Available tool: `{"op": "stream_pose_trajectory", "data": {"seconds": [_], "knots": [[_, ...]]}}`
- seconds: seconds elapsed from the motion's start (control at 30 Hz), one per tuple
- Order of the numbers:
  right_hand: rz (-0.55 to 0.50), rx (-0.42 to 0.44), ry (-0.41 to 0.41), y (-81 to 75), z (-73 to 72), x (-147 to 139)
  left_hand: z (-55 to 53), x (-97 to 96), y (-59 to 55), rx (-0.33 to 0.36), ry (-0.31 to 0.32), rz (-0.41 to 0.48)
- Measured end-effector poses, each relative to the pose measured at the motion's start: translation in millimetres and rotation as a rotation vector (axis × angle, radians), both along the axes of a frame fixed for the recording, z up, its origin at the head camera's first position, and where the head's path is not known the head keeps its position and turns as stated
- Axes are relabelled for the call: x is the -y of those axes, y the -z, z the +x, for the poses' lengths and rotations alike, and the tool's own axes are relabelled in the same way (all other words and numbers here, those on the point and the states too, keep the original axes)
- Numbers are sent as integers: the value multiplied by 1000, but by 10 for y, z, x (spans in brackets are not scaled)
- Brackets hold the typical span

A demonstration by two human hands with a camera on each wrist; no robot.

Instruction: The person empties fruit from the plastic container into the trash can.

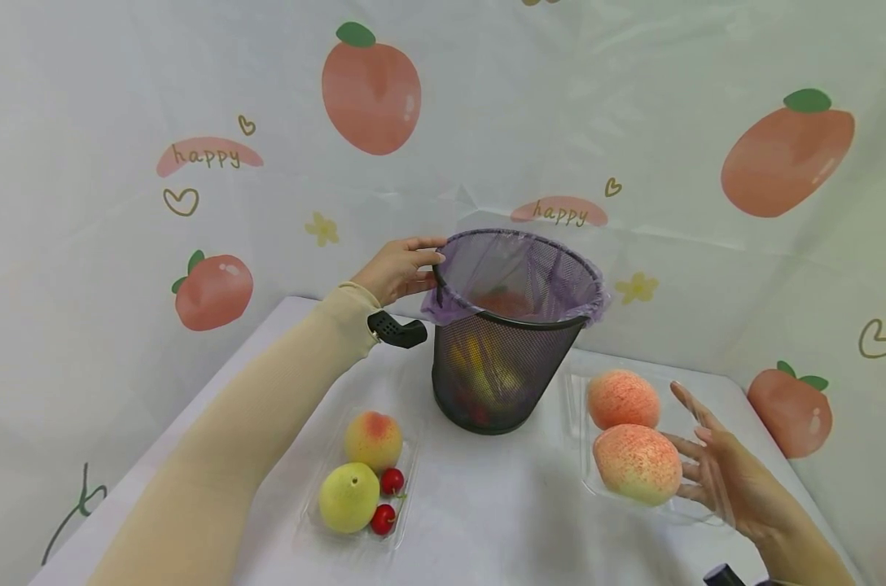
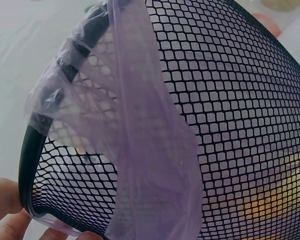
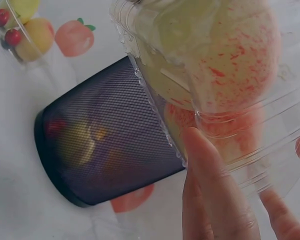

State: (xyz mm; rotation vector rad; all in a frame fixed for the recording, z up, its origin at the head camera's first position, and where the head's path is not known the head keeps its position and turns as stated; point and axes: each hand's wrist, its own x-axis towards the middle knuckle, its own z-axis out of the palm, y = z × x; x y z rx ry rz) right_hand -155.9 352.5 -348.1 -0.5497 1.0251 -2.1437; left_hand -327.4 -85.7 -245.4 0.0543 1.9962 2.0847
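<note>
A black mesh wastebasket (image 1: 490, 391) lined with a purple plastic bag (image 1: 560, 285) stands in the middle of the table. My left hand (image 1: 399, 270) grips its rim on the left side, and in the left wrist view fingers (image 2: 4, 200) curl round the black edge. Yellow and red fruit shapes show dimly through the mesh. On the right, my right hand (image 1: 743, 480) holds a clear plastic tray (image 1: 585, 476) from its outer side. Two pinkish peaches (image 1: 637, 465) sit in the tray, one behind the other. Fingers (image 3: 220, 195) press its clear wall in the right wrist view.
Left of the wastebasket, a second clear tray (image 1: 406, 505) holds a peach (image 1: 373, 439), a round yellow-green fruit (image 1: 349, 496) and two cherries (image 1: 383, 518). A white cloth with printed fruit (image 1: 370, 98) hangs behind the white table (image 1: 487, 505).
</note>
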Motion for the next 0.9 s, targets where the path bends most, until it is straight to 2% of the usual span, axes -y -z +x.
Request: {"op": "stream_pose_trajectory", "data": {"seconds": [0.17,0.37,0.6,0.9], "knots": [[-41,-2,-11,-49,-12,-41,-10,2,8,2,-1,12],[-170,10,-62,-95,-32,-53,-19,-3,13,1,-9,-3],[-177,-44,-47,-148,-47,-50,-19,-11,12,6,-17,2],[-207,-9,-39,-185,-64,-79,-15,-14,20,1,-12,-4]]}}
